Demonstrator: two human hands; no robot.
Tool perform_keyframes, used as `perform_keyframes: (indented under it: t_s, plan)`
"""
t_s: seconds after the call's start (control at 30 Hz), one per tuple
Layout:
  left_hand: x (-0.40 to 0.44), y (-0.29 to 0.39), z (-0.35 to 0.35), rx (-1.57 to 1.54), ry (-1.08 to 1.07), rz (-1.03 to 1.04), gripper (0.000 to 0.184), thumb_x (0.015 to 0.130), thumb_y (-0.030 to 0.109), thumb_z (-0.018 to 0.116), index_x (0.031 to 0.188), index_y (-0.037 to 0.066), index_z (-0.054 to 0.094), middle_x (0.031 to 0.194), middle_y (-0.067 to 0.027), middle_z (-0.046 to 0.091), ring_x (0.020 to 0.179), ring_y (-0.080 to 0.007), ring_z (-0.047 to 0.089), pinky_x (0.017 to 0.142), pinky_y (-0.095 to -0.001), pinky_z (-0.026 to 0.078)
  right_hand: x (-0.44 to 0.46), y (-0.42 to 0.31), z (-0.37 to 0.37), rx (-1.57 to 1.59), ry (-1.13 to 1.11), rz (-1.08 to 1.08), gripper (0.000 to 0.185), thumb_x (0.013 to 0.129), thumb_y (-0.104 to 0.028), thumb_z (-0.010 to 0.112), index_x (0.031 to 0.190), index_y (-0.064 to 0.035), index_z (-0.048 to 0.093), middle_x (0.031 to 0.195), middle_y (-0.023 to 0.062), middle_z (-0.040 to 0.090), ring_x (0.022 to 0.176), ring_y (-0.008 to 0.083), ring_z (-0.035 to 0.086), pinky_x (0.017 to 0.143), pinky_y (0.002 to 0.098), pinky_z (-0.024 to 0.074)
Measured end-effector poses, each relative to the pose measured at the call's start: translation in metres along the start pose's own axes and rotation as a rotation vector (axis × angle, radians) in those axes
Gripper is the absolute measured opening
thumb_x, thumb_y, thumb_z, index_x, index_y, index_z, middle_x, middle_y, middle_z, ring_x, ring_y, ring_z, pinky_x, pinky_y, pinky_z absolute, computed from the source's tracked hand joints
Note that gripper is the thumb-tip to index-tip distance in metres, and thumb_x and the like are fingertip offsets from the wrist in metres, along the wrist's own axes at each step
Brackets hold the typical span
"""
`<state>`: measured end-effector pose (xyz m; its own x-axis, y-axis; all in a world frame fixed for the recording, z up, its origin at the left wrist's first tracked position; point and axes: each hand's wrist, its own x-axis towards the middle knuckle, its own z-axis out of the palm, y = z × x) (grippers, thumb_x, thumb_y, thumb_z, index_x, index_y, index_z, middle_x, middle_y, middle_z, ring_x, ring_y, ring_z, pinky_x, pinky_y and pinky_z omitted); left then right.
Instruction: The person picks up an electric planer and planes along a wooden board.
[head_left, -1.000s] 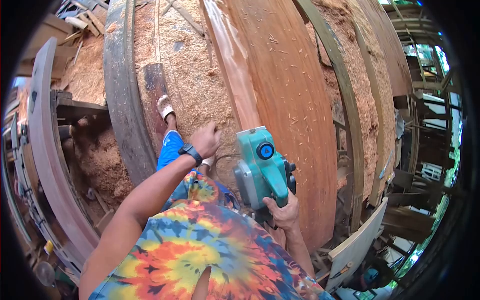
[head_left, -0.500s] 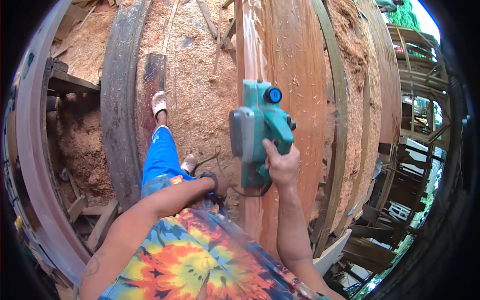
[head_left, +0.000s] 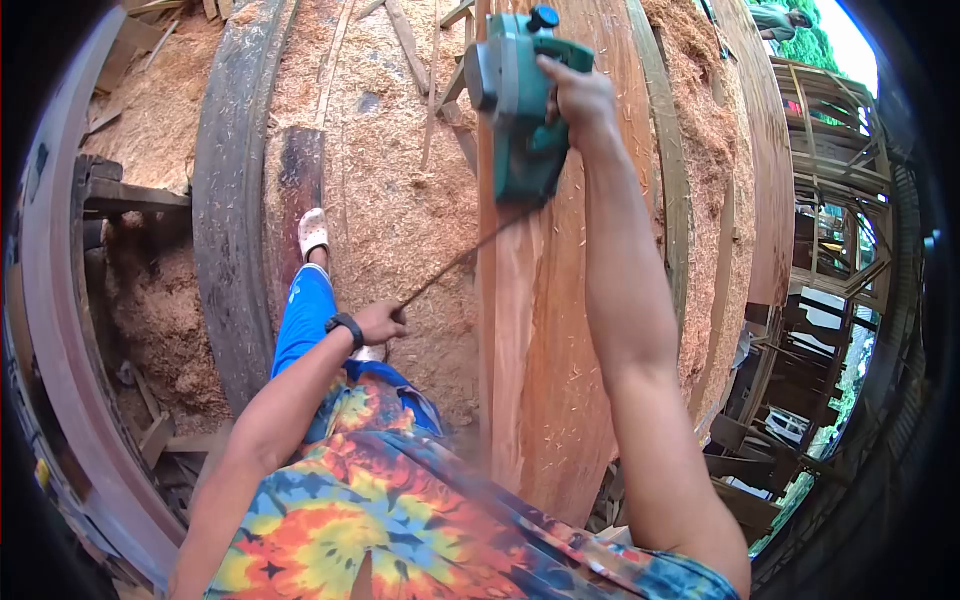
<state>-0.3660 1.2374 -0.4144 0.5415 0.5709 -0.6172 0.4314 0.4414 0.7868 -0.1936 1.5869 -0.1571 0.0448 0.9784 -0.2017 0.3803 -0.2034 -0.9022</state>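
A green electric planer [head_left: 525, 110] rests on the long reddish-brown board [head_left: 575, 390], far forward near the top of the view. My right hand [head_left: 583, 100] is closed round its rear handle, with the arm stretched out. From the back of the planer a dark cord [head_left: 455, 262] runs down to the left. My left hand [head_left: 382, 324], with a black watch at the wrist, is closed on this cord, low over the ground beside the board.
Wood shavings [head_left: 400, 210] cover the ground. A dark weathered beam [head_left: 232, 200] and a long plank [head_left: 75, 370] lie to the left. Narrow timbers [head_left: 672, 190] run along the board's right side. Part of a person [head_left: 775, 22] shows at the upper right.
The planer and my right hand have moved forward along the board, away from my body. My left hand has shifted left and lower, and the cord now stretches from it to the planer.
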Motion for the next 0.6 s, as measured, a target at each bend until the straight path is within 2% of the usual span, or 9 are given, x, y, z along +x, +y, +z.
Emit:
perform_keyframes:
  t_s: [0.07, 0.13, 0.17, 0.2, 0.27, 0.3, 0.37, 0.43, 0.6]
  plan:
    - [-0.016, 0.008, -0.028, -0.041, 0.111, -0.009, 0.031, 0.085, 0.025, 0.072, 0.102, 0.001, 0.065, 0.095, -0.0119, 0.070, 0.092, -0.0236, 0.066, 0.083, -0.0363, 0.052, 0.057, -0.008, 0.011, -0.041, 0.010, 0.000, 0.033, 0.083, -0.025, 0.079, 0.066, -0.0009, 0.064, 0.053, 0.0065, 0.057, 0.042, 0.0184, 0.053, 0.040, 0.0357, 0.0412]
    - [-0.020, -0.011, -0.045, -0.061, 0.213, -0.003, 0.029, 0.087, 0.022, 0.070, 0.104, -0.001, 0.063, 0.095, -0.0120, 0.069, 0.090, -0.0225, 0.066, 0.081, -0.0352, 0.052, 0.100, -0.022, 0.020, 0.051, -0.035, 0.049, 0.030, 0.084, -0.025, 0.080, 0.071, -0.0075, 0.060, 0.059, 0.0025, 0.054, 0.044, 0.0142, 0.051, 0.040, 0.0322, 0.0418]
    - [-0.028, -0.012, -0.055, -0.100, 0.251, -0.029, 0.028, 0.087, 0.021, 0.069, 0.104, -0.001, 0.063, 0.095, -0.0126, 0.069, 0.089, -0.0219, 0.066, 0.081, -0.0351, 0.052, 0.113, -0.040, 0.022, -0.069, -0.103, 0.149, 0.040, 0.092, -0.045, 0.068, 0.070, -0.0154, 0.052, 0.053, -0.0026, 0.042, 0.042, 0.0135, 0.042, 0.039, 0.0308, 0.0354]
    - [-0.028, -0.031, -0.060, -0.096, 0.320, -0.016, 0.028, 0.085, 0.023, 0.070, 0.099, -0.001, 0.064, 0.090, -0.0131, 0.069, 0.085, -0.0232, 0.066, 0.077, -0.0356, 0.052, 0.119, -0.044, 0.024, 0.018, -0.140, 0.153, 0.041, 0.092, -0.042, 0.068, 0.066, -0.0161, 0.050, 0.054, -0.0026, 0.042, 0.042, 0.0138, 0.042, 0.039, 0.0309, 0.0346]
    - [-0.053, -0.031, -0.079, 0.326, 0.502, -0.028, 0.029, 0.088, 0.026, 0.066, 0.101, 0.000, 0.066, 0.097, -0.0229, 0.068, 0.094, -0.0376, 0.066, 0.082, -0.0442, 0.052, 0.114, -0.043, 0.023, 0.073, -0.159, 0.148, 0.040, 0.093, -0.037, 0.067, 0.065, -0.0168, 0.048, 0.055, -0.0031, 0.043, 0.043, 0.0134, 0.042, 0.040, 0.0302, 0.0342]
    - [-0.060, -0.043, -0.081, 0.172, 0.518, -0.035, 0.029, 0.091, 0.028, 0.063, 0.104, 0.002, 0.067, 0.100, -0.0271, 0.066, 0.098, -0.0440, 0.064, 0.085, -0.0484, 0.050, 0.104, -0.039, 0.019, 0.037, -0.139, 0.141, 0.038, 0.094, -0.035, 0.066, 0.066, -0.0169, 0.048, 0.055, -0.0036, 0.042, 0.043, 0.0126, 0.042, 0.040, 0.0294, 0.0346]
    - [-0.076, -0.050, -0.086, 0.162, 0.536, -0.152, 0.032, 0.095, 0.030, 0.059, 0.110, 0.003, 0.066, 0.103, -0.0293, 0.067, 0.101, -0.0458, 0.064, 0.088, -0.0504, 0.049, 0.078, -0.026, 0.011, 0.037, -0.137, 0.082, 0.034, 0.092, -0.031, 0.070, 0.069, -0.0139, 0.052, 0.057, -0.0018, 0.046, 0.044, 0.0129, 0.045, 0.041, 0.0298, 0.0374]
    - [-0.094, -0.047, -0.082, 0.209, 0.537, -0.236, 0.034, 0.096, 0.033, 0.058, 0.111, 0.003, 0.067, 0.104, -0.0295, 0.067, 0.102, -0.0457, 0.064, 0.087, -0.0507, 0.049, 0.027, 0.002, -0.008, 0.101, -0.161, -0.001, 0.031, 0.085, -0.026, 0.079, 0.069, -0.0078, 0.059, 0.060, 0.0030, 0.055, 0.045, 0.0149, 0.051, 0.042, 0.0321, 0.0422]
    - [-0.103, -0.091, -0.040, 0.213, 0.592, -0.160, 0.029, 0.091, 0.032, 0.065, 0.102, 0.006, 0.073, 0.099, -0.0253, 0.068, 0.096, -0.0418, 0.064, 0.087, -0.0492, 0.050, -0.185, 0.044, -0.055, -0.036, -0.088, 0.076, 0.024, 0.087, -0.025, 0.075, 0.083, -0.0050, 0.062, 0.057, 0.0025, 0.054, 0.045, 0.0130, 0.052, 0.041, 0.0289, 0.0405]
